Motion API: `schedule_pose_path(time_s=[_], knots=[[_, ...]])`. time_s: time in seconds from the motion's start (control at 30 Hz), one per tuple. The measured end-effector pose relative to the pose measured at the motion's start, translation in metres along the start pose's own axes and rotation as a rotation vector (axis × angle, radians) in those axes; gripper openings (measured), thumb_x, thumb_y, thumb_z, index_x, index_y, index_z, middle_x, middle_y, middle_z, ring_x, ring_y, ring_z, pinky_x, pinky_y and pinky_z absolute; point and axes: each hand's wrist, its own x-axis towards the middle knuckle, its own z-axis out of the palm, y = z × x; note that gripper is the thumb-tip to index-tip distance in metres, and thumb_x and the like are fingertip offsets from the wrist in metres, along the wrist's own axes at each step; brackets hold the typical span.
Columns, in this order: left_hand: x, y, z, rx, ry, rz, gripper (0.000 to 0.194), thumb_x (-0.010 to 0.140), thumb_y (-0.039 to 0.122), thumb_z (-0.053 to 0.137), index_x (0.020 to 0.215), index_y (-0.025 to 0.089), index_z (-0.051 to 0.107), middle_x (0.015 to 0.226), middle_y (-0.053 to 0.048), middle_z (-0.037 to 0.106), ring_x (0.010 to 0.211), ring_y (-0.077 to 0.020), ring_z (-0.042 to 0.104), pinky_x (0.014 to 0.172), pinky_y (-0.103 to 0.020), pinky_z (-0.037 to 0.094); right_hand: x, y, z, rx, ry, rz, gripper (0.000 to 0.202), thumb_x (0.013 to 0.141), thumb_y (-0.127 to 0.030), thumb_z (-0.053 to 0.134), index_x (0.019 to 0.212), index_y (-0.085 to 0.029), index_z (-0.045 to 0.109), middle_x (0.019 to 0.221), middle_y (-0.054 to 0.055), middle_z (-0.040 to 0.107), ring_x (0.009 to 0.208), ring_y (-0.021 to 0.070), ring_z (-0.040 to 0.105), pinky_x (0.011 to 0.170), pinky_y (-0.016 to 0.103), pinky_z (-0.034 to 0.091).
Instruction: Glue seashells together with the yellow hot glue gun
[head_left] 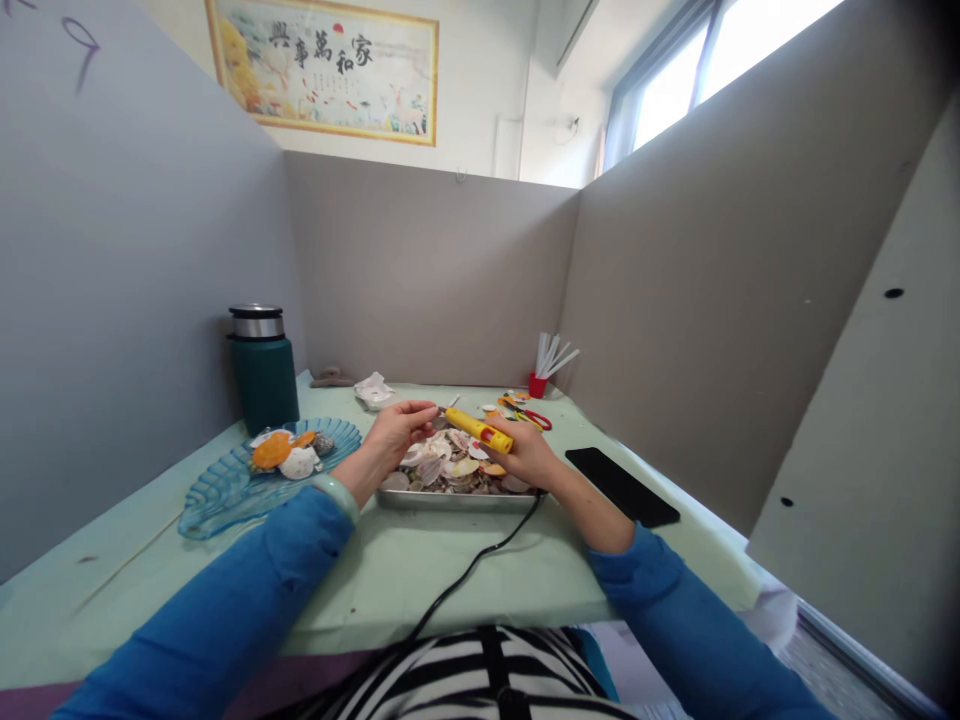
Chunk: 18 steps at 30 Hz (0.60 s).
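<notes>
My right hand (529,455) is wrapped round a yellow glue gun (474,428), whose nozzle points left toward my other hand. From the gun a black cord (480,555) runs down over the table edge. My left hand (401,430) is closed in a pinch right by the nozzle; what its fingertips hold is too small to make out. Both hands are above a metal tray (450,502) heaped with seashells (431,465). To the left, a blue scalloped glass dish (217,495) bears orange, white and speckled shells (289,455).
A green bottle (264,375) stands behind the dish. At the back lies a crumpled white wrapper (373,390). Red-handled scissors (534,418), a red cup (537,386) with glue sticks (553,355) and a black phone (622,487) are on the right. Grey partitions (435,270) surround the table.
</notes>
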Motion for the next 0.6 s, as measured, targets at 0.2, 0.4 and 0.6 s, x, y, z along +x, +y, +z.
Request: schedule_pose_path(time_s=[0.2,0.4,0.6], knots=[[0.0010,-0.0007,-0.0016,0.024,-0.010,0.003,0.019,0.060,0.009,0.075,0.077,0.010,0.065,0.064,-0.002,0.064,0.047,-0.0059,0.054,0.056,-0.021,0.051,-0.0007,0.0008,0.0005,-0.004,0.001,0.002,0.013,0.082,-0.026,0.054,0.093,-0.019,0.058,0.080,0.003,0.062,0.070,0.0150,0.055,0.064,0.023,0.038],[-0.0013,0.0001,0.0002,0.033,-0.003,0.033,0.024,0.055,0.012,0.078,0.074,0.010,0.064,0.061,-0.001,0.063,0.046,-0.0064,0.054,0.055,-0.022,0.050,-0.0004,0.0017,0.0011,-0.007,-0.003,0.004,0.014,0.082,-0.025,0.054,0.094,-0.019,0.058,0.082,0.004,0.062,0.070,0.0149,0.055,0.064,0.023,0.038],[0.0012,-0.0020,-0.0014,0.046,0.008,0.066,0.031,0.050,0.018,0.081,0.074,0.010,0.063,0.061,0.000,0.062,0.047,-0.0062,0.054,0.056,-0.023,0.049,0.0002,0.0011,0.0008,-0.007,0.031,0.054,0.012,0.082,-0.027,0.054,0.089,-0.018,0.059,0.076,0.003,0.060,0.066,0.0144,0.053,0.063,0.023,0.038]])
